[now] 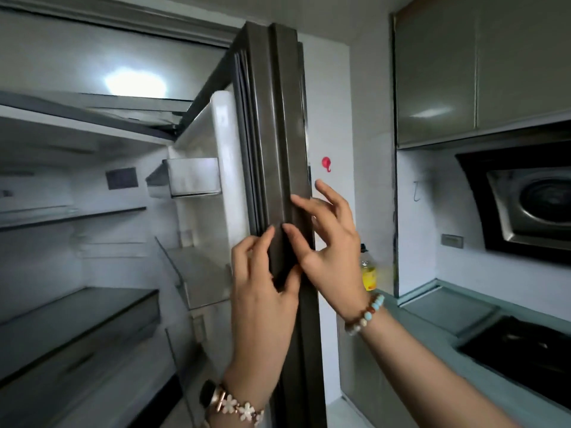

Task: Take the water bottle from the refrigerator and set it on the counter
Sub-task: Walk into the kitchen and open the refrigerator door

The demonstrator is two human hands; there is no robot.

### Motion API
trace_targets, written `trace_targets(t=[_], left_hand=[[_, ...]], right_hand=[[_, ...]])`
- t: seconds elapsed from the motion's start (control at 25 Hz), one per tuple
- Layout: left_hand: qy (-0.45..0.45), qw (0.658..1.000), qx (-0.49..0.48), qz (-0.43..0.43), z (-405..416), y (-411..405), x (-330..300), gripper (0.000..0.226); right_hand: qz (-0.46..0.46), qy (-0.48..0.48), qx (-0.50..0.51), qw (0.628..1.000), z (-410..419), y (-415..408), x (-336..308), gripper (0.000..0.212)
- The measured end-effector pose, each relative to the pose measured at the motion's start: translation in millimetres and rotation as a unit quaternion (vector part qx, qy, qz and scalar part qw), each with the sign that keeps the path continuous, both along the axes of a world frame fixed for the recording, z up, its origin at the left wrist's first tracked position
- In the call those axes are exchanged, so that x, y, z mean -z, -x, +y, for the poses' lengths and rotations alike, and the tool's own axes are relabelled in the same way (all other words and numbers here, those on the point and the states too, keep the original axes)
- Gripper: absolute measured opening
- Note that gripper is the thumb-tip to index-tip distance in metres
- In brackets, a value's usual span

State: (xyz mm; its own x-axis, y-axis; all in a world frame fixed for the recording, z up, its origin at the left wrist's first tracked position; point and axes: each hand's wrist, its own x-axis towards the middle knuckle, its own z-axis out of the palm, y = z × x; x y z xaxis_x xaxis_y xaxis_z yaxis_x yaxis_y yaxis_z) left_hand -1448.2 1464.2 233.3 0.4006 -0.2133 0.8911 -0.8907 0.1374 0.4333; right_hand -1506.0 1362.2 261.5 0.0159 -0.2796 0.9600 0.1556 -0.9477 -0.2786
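Inside the fridge (pixel 92 211), no water bottle can be made out: the shelves (pixel 77 307) and the door bins (pixel 191 177) in view appear bare, and the picture is blurred, so its place cannot be told. It may sit lower or further left, out of view.

The door (pixel 278 134) is seen swung open, edge-on to the camera. The left hand (pixel 262 291) is wrapped around the door's edge, thumb on the near face and fingers on the inner side. The right hand (pixel 330 242) is laid against the outer side of the same edge, fingers spread and only lightly curled, so it presses more than it grips. No object is held in either hand.

Step judged: door being opened or steadied; the bottle is not yet reached.

To the right, a green tabletop (pixel 432 332) is seen, with a dark hob (pixel 525 350) set in it and a yellow-labelled bottle (pixel 368 273) standing by the wall, partly hidden behind the right wrist.

Risks:
- The yellow-labelled bottle could be mistaken for the target; it is outside the fridge.
- If the door is released, it may swing back onto a reaching arm.
- With both hands on the door, none is free for the bottle.
- The landing spot should be kept off the hob.
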Motion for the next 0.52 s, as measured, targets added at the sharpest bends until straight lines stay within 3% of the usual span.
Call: trace_targets(t=[0.2,0.36,0.52], left_hand=[[-0.174,0.952,-0.221,-0.121,-56,31,7,0.047],[-0.214,0.941,-0.223,-0.138,-105,32,10,0.034],[-0.233,0.925,-0.225,-0.199,-182,31,19,0.037]], right_hand=[[0.023,-0.112,-0.079,0.990,-96,36,3,0.041],[0.010,-0.150,-0.121,0.981,-170,43,3,0.041],[-0.011,-0.170,-0.182,0.968,-246,36,2,0.042]])
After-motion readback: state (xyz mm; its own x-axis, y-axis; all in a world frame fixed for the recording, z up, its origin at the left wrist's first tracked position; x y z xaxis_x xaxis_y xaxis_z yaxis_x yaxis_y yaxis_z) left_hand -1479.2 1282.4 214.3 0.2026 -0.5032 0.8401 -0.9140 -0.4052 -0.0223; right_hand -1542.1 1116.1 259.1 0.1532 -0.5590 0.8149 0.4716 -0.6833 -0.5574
